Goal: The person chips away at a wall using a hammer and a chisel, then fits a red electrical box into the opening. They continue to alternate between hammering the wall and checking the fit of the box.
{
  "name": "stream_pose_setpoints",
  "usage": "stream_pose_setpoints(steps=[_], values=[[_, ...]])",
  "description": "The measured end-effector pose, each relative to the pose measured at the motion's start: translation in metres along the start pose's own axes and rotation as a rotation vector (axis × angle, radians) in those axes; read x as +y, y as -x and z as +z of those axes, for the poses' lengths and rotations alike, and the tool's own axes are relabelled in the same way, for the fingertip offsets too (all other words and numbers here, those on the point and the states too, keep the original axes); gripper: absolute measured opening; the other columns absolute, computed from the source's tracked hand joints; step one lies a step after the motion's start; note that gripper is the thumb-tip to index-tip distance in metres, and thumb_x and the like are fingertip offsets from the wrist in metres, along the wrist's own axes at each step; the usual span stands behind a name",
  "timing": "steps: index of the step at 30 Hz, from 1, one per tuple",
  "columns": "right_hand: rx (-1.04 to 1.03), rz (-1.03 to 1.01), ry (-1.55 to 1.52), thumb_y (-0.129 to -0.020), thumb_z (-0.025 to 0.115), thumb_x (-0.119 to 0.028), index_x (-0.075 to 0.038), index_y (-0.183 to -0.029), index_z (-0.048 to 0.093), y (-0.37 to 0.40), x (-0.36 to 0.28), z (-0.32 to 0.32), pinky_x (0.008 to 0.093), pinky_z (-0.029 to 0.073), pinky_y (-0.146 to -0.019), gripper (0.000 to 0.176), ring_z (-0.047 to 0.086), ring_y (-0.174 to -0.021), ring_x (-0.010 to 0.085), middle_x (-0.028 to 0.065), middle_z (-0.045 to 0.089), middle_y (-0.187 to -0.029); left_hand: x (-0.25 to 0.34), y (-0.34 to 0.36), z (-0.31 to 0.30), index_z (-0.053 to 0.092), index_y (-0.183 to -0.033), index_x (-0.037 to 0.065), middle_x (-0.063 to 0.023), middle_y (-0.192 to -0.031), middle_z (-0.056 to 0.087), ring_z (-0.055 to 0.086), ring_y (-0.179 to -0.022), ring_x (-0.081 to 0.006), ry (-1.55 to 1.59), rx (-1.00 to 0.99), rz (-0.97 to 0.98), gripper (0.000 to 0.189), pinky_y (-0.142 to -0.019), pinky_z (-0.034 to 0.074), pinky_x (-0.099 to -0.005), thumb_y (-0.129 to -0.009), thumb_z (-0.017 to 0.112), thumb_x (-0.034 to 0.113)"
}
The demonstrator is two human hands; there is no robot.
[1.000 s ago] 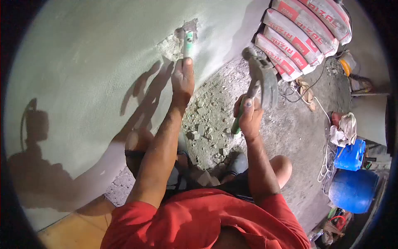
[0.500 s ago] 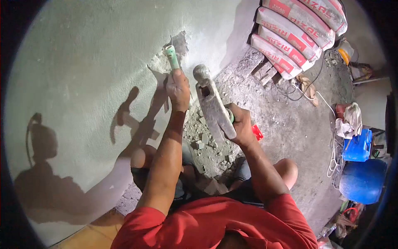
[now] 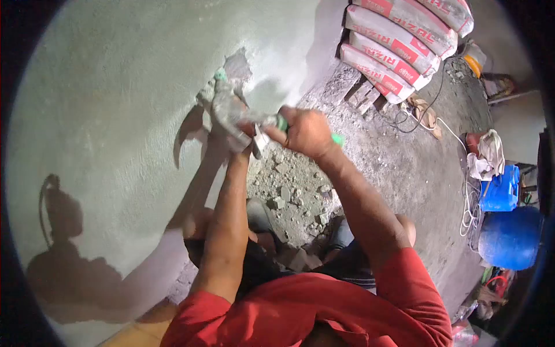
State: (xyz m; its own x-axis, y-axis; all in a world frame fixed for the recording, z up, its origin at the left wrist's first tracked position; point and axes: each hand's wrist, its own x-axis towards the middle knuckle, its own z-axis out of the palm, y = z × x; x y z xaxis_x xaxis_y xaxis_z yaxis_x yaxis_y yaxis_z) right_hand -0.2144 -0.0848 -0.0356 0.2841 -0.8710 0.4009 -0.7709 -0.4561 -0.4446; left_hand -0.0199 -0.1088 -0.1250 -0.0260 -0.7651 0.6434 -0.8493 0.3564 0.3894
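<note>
My left hand [image 3: 247,128] is closed around a green-handled chisel [image 3: 220,74], close to the wall. The handle's green end sticks out above the fist, and a flat metal blade shows below it. My right hand [image 3: 309,133] grips the green handle of a claw hammer [image 3: 222,113]. The hammer head is smeared by motion; it overlaps the chisel handle and covers much of my left hand. Just beyond the tools, a rough chipped hole [image 3: 238,65] breaks the plastered wall [image 3: 127,104].
Broken rubble [image 3: 283,196] lies on the floor between my feet. Stacked cement bags [image 3: 393,52] stand at the far right, with a cable and sandals [image 3: 425,113] below. A blue jug [image 3: 500,188] and a blue drum [image 3: 509,238] line the right side.
My right hand has swung the hammer leftward, from beside the left hand to over it. The chisel has shifted slightly left and down in view.
</note>
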Motion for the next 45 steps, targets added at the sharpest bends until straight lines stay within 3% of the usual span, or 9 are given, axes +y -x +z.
stream_pose_setpoints(steps=[3,6,13,15,20,24,28,39,45], values=[[-0.079,0.065,-0.185,-0.082,0.071,-0.051,-0.003,-0.08,0.062,0.029,-0.023,-0.008,0.0464,0.051,-0.057,0.049,0.064,-0.062,0.0409,0.0206,0.061,-0.064,0.031,-0.018,-0.032,0.059,-0.114,-0.001,-0.02,-0.107,0.065,0.065,-0.085,-0.0327,0.149,0.135,-0.073,0.053,-0.069,0.05,-0.0426,-0.103,0.041,0.048],[0.1,-0.163,-0.454,-0.08,0.068,-0.061,-0.005,-0.077,0.06,0.048,-0.027,-0.017,0.0482,0.05,-0.055,0.056,0.063,-0.06,0.041,0.0184,0.059,-0.059,0.09,-0.05,-0.074,0.053,-0.13,0.0,-0.0191,-0.116,0.064,0.065,-0.099,-0.0306,-0.146,-0.322,-0.776,0.045,-0.083,0.05,-0.0454,-0.102,0.048,0.035],[-0.072,0.177,-0.211,-0.084,0.068,-0.043,-0.002,-0.086,0.065,0.002,-0.013,-0.027,0.0416,0.052,-0.06,0.042,0.066,-0.062,0.0372,0.0193,0.064,-0.07,-0.015,0.004,0.023,0.064,-0.115,-0.002,-0.0164,-0.087,0.07,0.07,-0.084,-0.0291,0.156,0.224,0.05,0.05,-0.077,0.054,-0.0371,-0.099,0.053,0.045],[0.054,0.073,-0.366,-0.082,0.069,-0.05,-0.002,-0.083,0.062,0.021,-0.022,-0.033,0.0433,0.051,-0.059,0.048,0.065,-0.062,0.0372,0.018,0.063,-0.068,0.004,-0.001,0.013,0.067,-0.107,-0.003,-0.0168,-0.078,0.069,0.07,-0.078,-0.0303,0.736,0.251,-0.331,0.048,-0.072,0.053,-0.0396,-0.099,0.056,0.042],[0.274,-0.332,-0.895,-0.079,0.064,-0.071,-0.007,-0.082,0.06,0.039,-0.004,-0.001,0.0386,0.048,-0.054,0.064,0.062,-0.059,0.0344,0.0104,0.061,-0.068,0.067,-0.044,-0.031,0.067,-0.09,-0.006,-0.0241,-0.071,0.065,0.066,-0.072,-0.041,0.235,0.203,-0.68,0.044,-0.064,0.049,-0.0464,-0.098,0.058,0.037],[-0.052,0.279,-0.095,-0.086,0.063,-0.059,0.0,-0.087,0.063,0.002,0.011,0.014,0.043,0.051,-0.059,0.06,0.066,-0.065,0.0366,0.0179,0.066,-0.076,0.055,-0.04,-0.041,0.068,-0.088,-0.006,-0.0251,-0.074,0.066,0.067,-0.07,-0.0422,0.168,0.117,-0.461,0.05,-0.063,0.052,-0.0464,-0.101,0.051,0.04],[0.157,0.3,-0.529,-0.095,0.057,-0.039,0.0,-0.081,0.06,0.049,0.009,0.004,0.0388,0.048,-0.055,0.041,0.062,-0.06,0.0204,0.0124,0.061,-0.063,0.086,-0.038,-0.09,0.064,-0.091,-0.004,-0.026,-0.074,0.066,0.067,-0.073,-0.0434,0.012,-0.305,-0.583,0.057,-0.065,0.051,-0.0489,-0.1,0.047,0.05],[0.27,0.318,-0.901,-0.093,0.058,-0.021,-0.002,-0.084,0.058,0.071,0.003,-0.019,0.0292,0.039,-0.05,0.02,0.048,-0.052,0.0122,-0.0001,0.052,-0.061,0.064,-0.047,-0.056,0.061,-0.085,-0.004,-0.0254,-0.071,0.062,0.064,-0.069,-0.042,0.044,-0.014,-0.417,0.046,-0.065,0.048,-0.0477,-0.099,0.055,0.039],[0.211,0.188,-0.805,-0.099,0.043,-0.058,-0.006,-0.087,0.049,0.07,0.007,-0.009,0.0282,0.035,-0.047,0.054,0.044,-0.052,0.012,0.0031,0.048,-0.062,0.074,-0.053,-0.062,0.064,-0.093,-0.004,-0.0245,-0.078,0.065,0.064,-0.078,-0.0438,0.197,-0.052,-0.528,0.055,-0.069,0.048,-0.0482,-0.099,0.05,0.049]])
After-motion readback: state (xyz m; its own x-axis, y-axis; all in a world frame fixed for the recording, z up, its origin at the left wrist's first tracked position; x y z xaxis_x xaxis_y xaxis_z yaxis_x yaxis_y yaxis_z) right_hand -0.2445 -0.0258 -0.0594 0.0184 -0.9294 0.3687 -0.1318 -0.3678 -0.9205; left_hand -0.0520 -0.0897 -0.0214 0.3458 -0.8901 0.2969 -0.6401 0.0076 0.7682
